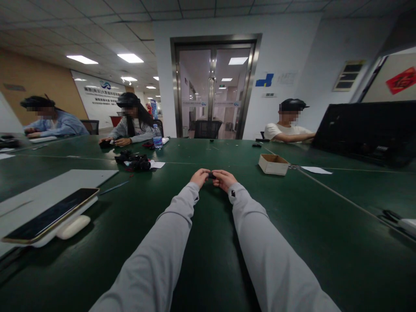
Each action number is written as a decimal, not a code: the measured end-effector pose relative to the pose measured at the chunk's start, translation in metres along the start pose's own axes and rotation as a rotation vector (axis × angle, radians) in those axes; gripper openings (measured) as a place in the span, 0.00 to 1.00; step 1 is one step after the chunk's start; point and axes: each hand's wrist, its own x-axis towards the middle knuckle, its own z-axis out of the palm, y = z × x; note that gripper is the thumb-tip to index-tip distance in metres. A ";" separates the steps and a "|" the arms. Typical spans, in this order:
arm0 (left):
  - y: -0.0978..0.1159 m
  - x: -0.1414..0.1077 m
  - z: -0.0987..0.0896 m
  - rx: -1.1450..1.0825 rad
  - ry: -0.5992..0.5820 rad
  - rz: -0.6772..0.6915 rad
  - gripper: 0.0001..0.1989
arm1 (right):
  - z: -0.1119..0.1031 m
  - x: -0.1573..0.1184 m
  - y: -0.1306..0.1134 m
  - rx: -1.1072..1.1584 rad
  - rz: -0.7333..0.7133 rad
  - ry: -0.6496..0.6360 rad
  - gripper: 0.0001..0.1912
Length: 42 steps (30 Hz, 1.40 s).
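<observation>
Both my arms, in grey sleeves, stretch out over the dark green table (292, 225). My left hand (199, 177) and my right hand (224, 179) meet at the middle of the table, and together they pinch a small black part (212, 175) between their fingertips. The part is tiny, and its shape is too small to make out.
A small cardboard box (273, 164) stands to the right of my hands. A pile of black parts (134, 160) on white paper lies at the far left. A phone (52, 214) on a white pad lies at the near left. Three people sit at the far side; a water bottle (157, 136) stands there.
</observation>
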 end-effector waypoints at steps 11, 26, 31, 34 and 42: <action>0.004 -0.003 0.001 -0.008 0.002 -0.048 0.11 | -0.001 0.001 0.001 0.014 -0.009 -0.014 0.05; 0.001 -0.002 0.001 0.040 0.019 -0.045 0.12 | -0.002 0.000 0.000 -0.004 -0.003 -0.014 0.05; 0.001 -0.001 0.001 0.037 0.014 -0.029 0.12 | -0.001 -0.001 -0.001 0.005 -0.007 -0.021 0.05; 0.001 -0.001 0.001 0.046 0.009 -0.026 0.12 | 0.000 -0.001 -0.002 -0.003 -0.005 -0.023 0.05; -0.001 -0.001 0.000 0.040 0.000 -0.030 0.13 | -0.002 0.001 0.000 0.000 -0.005 -0.024 0.06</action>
